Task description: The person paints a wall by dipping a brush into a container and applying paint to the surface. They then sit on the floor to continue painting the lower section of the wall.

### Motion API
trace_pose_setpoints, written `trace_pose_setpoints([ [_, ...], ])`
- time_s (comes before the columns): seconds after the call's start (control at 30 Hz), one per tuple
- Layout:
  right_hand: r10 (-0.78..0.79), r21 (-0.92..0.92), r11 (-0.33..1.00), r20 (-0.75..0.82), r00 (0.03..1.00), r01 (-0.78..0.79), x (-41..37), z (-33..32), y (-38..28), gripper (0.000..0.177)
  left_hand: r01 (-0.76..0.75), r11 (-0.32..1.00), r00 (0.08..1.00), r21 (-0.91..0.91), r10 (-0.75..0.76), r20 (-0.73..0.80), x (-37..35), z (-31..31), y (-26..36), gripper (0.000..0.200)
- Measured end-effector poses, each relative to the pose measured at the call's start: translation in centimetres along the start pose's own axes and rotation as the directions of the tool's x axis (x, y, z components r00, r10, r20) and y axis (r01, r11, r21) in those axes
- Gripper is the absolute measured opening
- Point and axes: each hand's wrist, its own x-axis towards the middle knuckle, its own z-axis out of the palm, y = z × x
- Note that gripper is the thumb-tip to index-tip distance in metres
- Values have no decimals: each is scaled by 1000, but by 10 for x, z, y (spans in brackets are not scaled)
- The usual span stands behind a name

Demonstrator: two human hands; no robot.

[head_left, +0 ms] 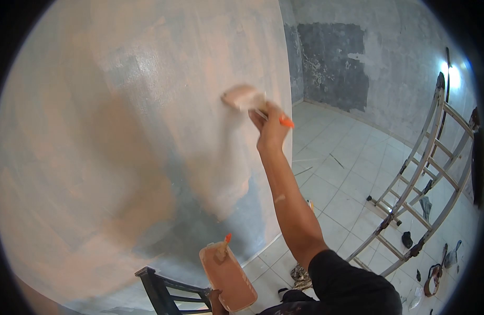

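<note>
My right hand [270,128] is raised to the wall [121,131] and grips a wide putty knife [243,98] with an orange handle; its blade is pressed flat on the wet, peach-coloured coat. My left hand [216,302] shows only partly at the bottom edge. It holds a long flat tray [231,281] covered in the same peach paste. A smaller scraper [222,248] with an orange tip lies on the tray's far end. Grey bare patches show on the wall between the coated areas.
A dark wooden chair [166,291] stands below against the wall. A metal ladder [425,173] leans across the white tiled floor [347,173] on the right, with small tools and rags around its feet. The far wall [333,63] has a dark unplastered patch.
</note>
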Motion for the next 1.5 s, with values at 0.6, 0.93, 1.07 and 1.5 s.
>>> trace_pose_setpoints([
  [0.6, 190, -127, 969, -160, 969, -211, -92, -204, 87, 34, 31, 999, 999, 14, -31, -14, 5, -46, -29, 66],
  [0.93, 27, 11, 1000, -5, 1000, -27, -15, -109, 32, 34, 59, 997, 998, 45, -58, -39, -17, -20, -3, 71],
  [1.07, 40, 25, 999, 29, 999, -40, -3, -125, 58, 35, 14, 999, 1000, 39, -14, -5, -16, -11, -4, 67],
  [1.5, 159, -282, 930, -273, 949, -237, -42, -269, 79, 32, 99, 993, 990, 69, -92, -104, 8, -6, -17, 72],
])
